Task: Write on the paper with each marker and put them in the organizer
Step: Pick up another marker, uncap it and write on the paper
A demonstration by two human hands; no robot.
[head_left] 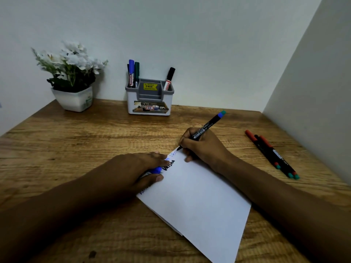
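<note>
Task status: in progress, judged past the halfway point. The right hand (205, 147) has its grip closed on a thin black marker with a blue and teal end (206, 128), tip down on the far corner of the white paper sheet (199, 196), at the end of a line of fine blue writing (173, 153). The left hand (144, 168) presses on the left edge of the sheet, and its grip holds a small blue plastic cap (157, 169) tucked between fingers and thumb. Bold black writing (169, 165) lies just near of the blue line; further writing shows at the sheet's left edge, partly hidden by the hand. The grey and white plastic organizer (133, 100) stands at the far edge of the brown wooden desk (76, 149). Its left compartment holds a blue-capped marker (131, 73) and a green-capped marker (136, 73); its right compartment holds a black-capped marker (170, 77). These count as done. Remaining work: finish the current line, recap, store this marker, then process what appear to be three loose red-capped black markers (273, 152) lying together at the right of the desk, well apart from the sheet.
</note>
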